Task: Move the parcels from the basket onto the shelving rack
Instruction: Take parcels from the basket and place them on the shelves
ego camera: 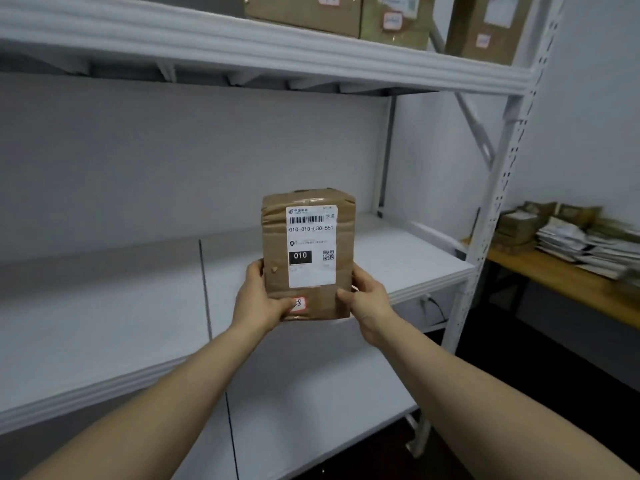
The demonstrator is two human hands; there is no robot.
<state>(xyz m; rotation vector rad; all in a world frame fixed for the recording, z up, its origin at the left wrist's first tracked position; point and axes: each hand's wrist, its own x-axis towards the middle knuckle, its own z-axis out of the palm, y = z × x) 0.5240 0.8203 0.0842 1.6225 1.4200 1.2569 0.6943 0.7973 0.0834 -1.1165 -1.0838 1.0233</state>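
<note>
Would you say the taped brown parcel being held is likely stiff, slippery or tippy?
Probably stiff: the parcel shows square edges between the left hand and right hand. Its glossy tape may be slippery. Stood upright, it could tip.

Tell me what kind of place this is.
Probably a parcel storage or sorting room: a white metal shelving rack, a taped brown cardboard parcel with a printed shipping label, and labelled brown cardboard boxes stored higher on it.
</note>
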